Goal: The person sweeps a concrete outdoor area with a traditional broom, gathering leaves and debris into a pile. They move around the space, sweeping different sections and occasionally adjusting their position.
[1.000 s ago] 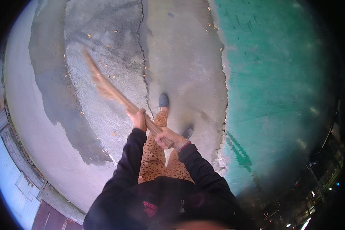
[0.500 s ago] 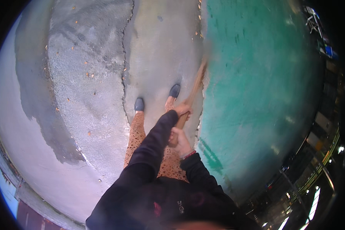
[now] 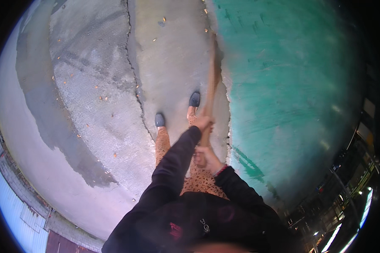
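Both hands grip a long brown wooden pole (image 3: pixel 211 90), which slants away from me toward the border between grey concrete and green floor. My left hand (image 3: pixel 204 122) is wrapped round it farther along. My right hand (image 3: pixel 207 159) is closed round the near end, close to my body, with a red band at the wrist. The pole's far end is smeared by motion near the green edge, so I cannot tell what, if anything, is fixed to it.
My feet in dark shoes (image 3: pixel 194 99) stand on grey concrete (image 3: pixel 169 63) left of the green floor (image 3: pixel 291 92). A jagged crack (image 3: pixel 133 69) runs along the concrete. Several small yellowish leaves (image 3: pixel 101 98) lie scattered. Dark structures with lights (image 3: pixel 340 211) stand at the lower right.
The pole's far end has swung left and away from me, so it points more straight ahead. Both hands keep their hold. The view has turned a little.
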Demonstrator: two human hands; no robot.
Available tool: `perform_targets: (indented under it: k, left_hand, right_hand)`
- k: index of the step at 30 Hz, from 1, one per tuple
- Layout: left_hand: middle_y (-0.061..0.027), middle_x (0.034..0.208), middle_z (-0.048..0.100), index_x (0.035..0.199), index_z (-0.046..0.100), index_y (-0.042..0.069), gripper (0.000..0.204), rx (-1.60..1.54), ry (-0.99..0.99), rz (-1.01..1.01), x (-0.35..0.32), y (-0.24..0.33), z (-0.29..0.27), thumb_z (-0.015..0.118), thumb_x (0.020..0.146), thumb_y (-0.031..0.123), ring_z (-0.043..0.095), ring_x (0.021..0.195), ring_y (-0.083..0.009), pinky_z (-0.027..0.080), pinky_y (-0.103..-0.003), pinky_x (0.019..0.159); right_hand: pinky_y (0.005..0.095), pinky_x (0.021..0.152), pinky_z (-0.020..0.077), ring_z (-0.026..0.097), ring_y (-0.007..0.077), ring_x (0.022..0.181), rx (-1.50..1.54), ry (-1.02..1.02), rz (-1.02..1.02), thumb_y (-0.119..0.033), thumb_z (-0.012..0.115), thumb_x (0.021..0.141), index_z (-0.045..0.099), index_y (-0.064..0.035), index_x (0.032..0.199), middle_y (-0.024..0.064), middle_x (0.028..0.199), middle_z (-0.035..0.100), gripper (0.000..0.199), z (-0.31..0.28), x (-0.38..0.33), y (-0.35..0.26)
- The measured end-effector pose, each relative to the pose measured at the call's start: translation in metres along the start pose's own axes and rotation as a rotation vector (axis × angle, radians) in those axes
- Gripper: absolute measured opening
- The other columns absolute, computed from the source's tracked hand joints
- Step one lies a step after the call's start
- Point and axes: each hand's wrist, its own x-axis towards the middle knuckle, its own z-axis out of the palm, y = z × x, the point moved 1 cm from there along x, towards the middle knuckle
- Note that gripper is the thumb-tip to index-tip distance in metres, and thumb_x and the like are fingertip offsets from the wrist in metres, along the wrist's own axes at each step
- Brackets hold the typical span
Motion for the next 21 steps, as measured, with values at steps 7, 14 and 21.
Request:
perform_targets:
  k: [7,14,21]
  left_hand:
    - [-0.0111,0.080,0.053,0.149,0.002,0.025,0.097,0.060,0.268,0.280,-0.032,-0.002,0.047,0.053,0.073,-0.007,0.052,0.048,-0.0186,0.047,-0.034,0.041]
    - [-0.0068,0.072,0.050,0.150,0.002,0.032,0.098,-0.062,-0.039,-0.017,0.003,0.002,0.023,0.055,0.075,-0.003,0.049,0.051,-0.0160,0.046,-0.031,0.046]
    - [-0.0098,0.073,0.052,0.142,0.015,0.013,0.079,0.028,0.555,0.261,0.001,0.031,0.003,0.056,0.075,-0.001,0.053,0.050,-0.0183,0.048,-0.032,0.041]
  right_hand:
    - [0.0270,0.038,0.0380,0.048,0.0136,0.044,-0.142,-0.114,-0.041,-0.008,0.060,0.079,0.049,-0.0062,0.080,0.0027,0.055,0.045,0.011,-0.043,-0.057,-0.027]
    - [0.0266,0.045,0.0438,0.048,0.0116,0.049,0.113,0.019,0.011,-0.009,0.059,0.081,0.050,-0.0077,0.080,0.0005,0.063,0.048,0.010,-0.023,-0.006,-0.013]
    - [0.0250,0.037,0.0367,0.044,0.0092,0.041,-0.066,-0.268,0.243,-0.004,0.060,0.077,0.045,-0.0068,0.084,-0.0006,0.059,0.045,0.017,-0.038,-0.007,-0.085]
